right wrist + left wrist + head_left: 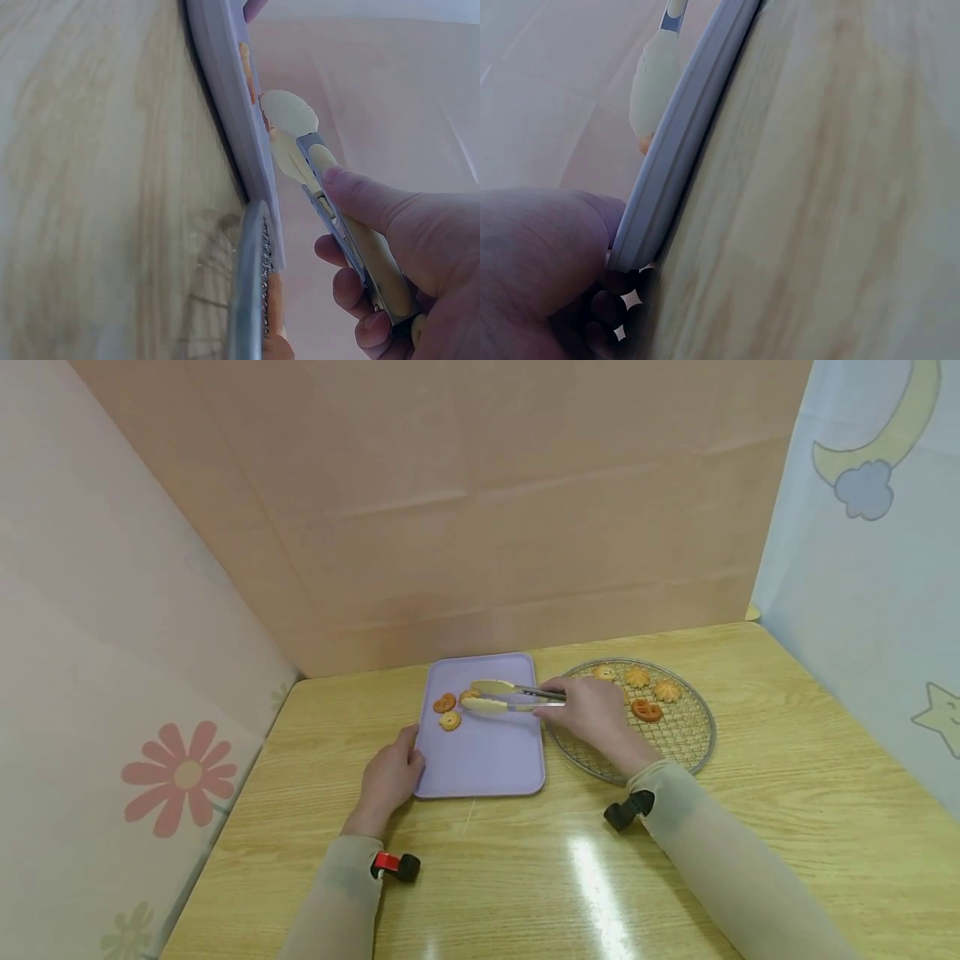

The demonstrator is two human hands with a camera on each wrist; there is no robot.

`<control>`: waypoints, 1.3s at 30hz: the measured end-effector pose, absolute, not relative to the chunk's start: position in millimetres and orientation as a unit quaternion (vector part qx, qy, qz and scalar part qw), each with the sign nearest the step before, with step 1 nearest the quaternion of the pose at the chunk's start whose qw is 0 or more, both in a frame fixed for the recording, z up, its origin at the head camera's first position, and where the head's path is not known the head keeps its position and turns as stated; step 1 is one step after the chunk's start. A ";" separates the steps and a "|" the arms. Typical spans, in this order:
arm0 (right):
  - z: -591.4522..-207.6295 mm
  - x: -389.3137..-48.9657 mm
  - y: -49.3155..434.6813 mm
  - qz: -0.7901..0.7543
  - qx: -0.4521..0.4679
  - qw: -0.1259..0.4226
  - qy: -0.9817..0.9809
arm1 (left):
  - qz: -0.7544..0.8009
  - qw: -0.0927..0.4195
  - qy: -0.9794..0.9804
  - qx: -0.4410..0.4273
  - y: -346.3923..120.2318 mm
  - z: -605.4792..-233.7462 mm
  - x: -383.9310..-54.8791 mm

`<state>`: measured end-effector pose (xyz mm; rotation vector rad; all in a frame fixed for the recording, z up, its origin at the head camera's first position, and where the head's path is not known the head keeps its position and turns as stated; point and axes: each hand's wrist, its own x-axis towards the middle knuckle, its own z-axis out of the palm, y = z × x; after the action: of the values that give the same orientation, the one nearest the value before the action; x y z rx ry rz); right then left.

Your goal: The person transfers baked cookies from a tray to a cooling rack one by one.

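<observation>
My right hand (592,706) grips a pair of tongs (364,259) with cream-coloured tips. Those tips (491,696) are over the upper part of a lilac tray (480,768), around a small golden cookie (469,695); whether they pinch it I cannot tell. Beside it on the tray lie a brown pretzel-shaped cookie (444,702) and a pale round cookie (450,721). At the tray's left edge my left hand (392,774) holds the rim, the thumb (604,214) at the upper edge and curled fingers (609,307) below.
A round wire rack (678,743) stands right of the tray, partly under my right hand. It bears several cookies, among them a pretzel-shaped one (647,710) and a flower-shaped one (667,691). Both rest on a wooden table (480,877), with a brown backdrop (480,527) behind.
</observation>
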<state>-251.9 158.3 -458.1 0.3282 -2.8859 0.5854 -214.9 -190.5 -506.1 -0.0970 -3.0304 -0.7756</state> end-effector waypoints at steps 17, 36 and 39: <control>-445.9 -230.3 198.4 0.223 0.105 0.107 -0.963 | -0.248 0.016 -0.968 -0.047 -187.0 -509.4 -214.5; -425.5 -191.9 258.8 0.205 0.064 0.106 -0.971 | -0.250 0.007 -0.968 -0.038 -184.9 -507.3 -220.2; -423.7 -185.8 269.5 0.206 0.060 0.105 -0.971 | -0.251 0.003 -0.967 -0.038 -184.8 -507.0 -220.9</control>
<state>-185.8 269.5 -423.7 0.1765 -2.8622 0.6068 -220.9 -184.8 -507.0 -0.1187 -3.0327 -0.7865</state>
